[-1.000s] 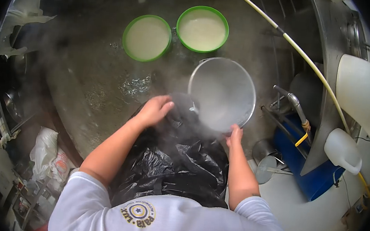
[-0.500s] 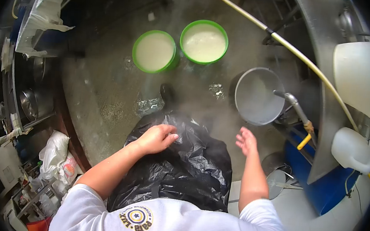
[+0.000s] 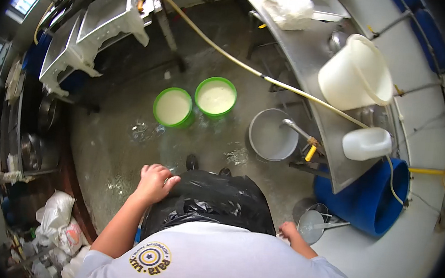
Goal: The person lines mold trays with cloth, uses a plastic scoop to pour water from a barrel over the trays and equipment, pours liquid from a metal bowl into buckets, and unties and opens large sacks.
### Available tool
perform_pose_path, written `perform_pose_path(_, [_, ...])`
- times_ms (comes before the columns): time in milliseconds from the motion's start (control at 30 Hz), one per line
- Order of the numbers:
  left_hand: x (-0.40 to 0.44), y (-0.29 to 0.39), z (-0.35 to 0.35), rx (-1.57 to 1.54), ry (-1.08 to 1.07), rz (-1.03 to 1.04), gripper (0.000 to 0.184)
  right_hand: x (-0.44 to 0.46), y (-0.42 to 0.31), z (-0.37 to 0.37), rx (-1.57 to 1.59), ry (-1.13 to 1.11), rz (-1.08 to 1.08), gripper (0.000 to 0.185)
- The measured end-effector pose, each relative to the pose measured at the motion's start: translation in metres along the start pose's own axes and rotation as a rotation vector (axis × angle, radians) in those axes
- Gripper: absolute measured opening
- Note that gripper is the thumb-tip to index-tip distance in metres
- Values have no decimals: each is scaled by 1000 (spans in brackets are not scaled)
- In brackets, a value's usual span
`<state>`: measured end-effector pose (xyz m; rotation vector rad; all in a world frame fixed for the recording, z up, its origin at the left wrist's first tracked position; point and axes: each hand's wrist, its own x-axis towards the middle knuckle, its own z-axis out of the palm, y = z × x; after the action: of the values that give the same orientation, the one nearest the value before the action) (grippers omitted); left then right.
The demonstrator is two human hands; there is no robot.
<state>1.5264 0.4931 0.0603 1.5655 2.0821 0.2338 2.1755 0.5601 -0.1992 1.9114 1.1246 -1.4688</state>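
My left hand [image 3: 157, 183] hangs over the left edge of the black plastic apron [image 3: 212, 194] with its thumb apart from loosely bent fingers; it holds nothing. My right hand [image 3: 288, 230] is low at my right side, near the apron's edge and a round strainer [image 3: 311, 227] with a handle. Its fingers are loosely bent and partly hidden, and nothing shows in them. Ahead on the wet floor stand two green buckets [image 3: 173, 107] [image 3: 215, 96] filled with whitish liquid. A grey bucket [image 3: 273, 135] stands to their right, with a metal pipe over its rim.
A pale hose [image 3: 215, 45] stretches across to the metal table [image 3: 303, 66], which carries a white bucket [image 3: 352, 73], a white jug [image 3: 366, 143] and a white bundle [image 3: 287, 8]. A blue barrel [image 3: 358, 196] leans below. White bags [image 3: 57, 212] and shelves line the left.
My view has tilted up, showing more of the tables. My left hand moved left, away from the apron's middle. My right hand drew back to my side.
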Motion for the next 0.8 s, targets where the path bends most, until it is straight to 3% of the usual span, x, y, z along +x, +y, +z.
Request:
perform_pose_path(67, [-10,-3,-3,98,127,50,36,44,5,-9,-26,232,-281,22])
perform_pose_path(100, [-9,-5,-6,-17,100,20,34,31,-28,-24,8,304,-357,25])
perform_pose_path(167, [0,-5,-12,-187,29,-53,30,-8,-98,-46,529,383,-389,24])
perform_pose_path(233, [1,-7,-20,-244,45,-108,28,14,-133,-87,386,805,-482,23])
perform_pose_path(267, [-3,-11,-24,-251,92,-106,28,15,-152,-118,286,1121,-545,24])
perform_pose_path(300, [-5,-10,-32,-271,90,-158,27,-13,-181,-155,357,1291,-596,27])
perform_pose_path(333, [-8,-11,-35,-271,102,-192,27,-70,-217,-191,449,1280,-474,39])
perform_pose_path(367, [-12,-13,-41,-242,144,-162,28,-71,-228,-233,499,1478,-643,38])
perform_pose_path(433, [-29,-23,-48,-204,212,-193,28,-85,-248,-308,429,1761,-497,55])
perform_pose_path(533, [-48,-28,-45,-202,252,-250,29,-90,-280,-373,928,1345,-515,68])
perform_pose_path(600, [-62,-28,-43,-265,234,-309,29,-26,-276,-417,840,1315,-487,67])
perform_pose_path(667, [-75,-30,-38,-273,265,-350,29,-19,-293,-407,705,1407,-416,65])
perform_pose_path(733, [-91,-31,-32,-280,291,-381,29,-74,-334,-360,610,1423,-323,57])
perform_pose_path(800, [-101,-34,-32,-351,263,-443,29,-104,-360,-318,537,1397,-409,53])
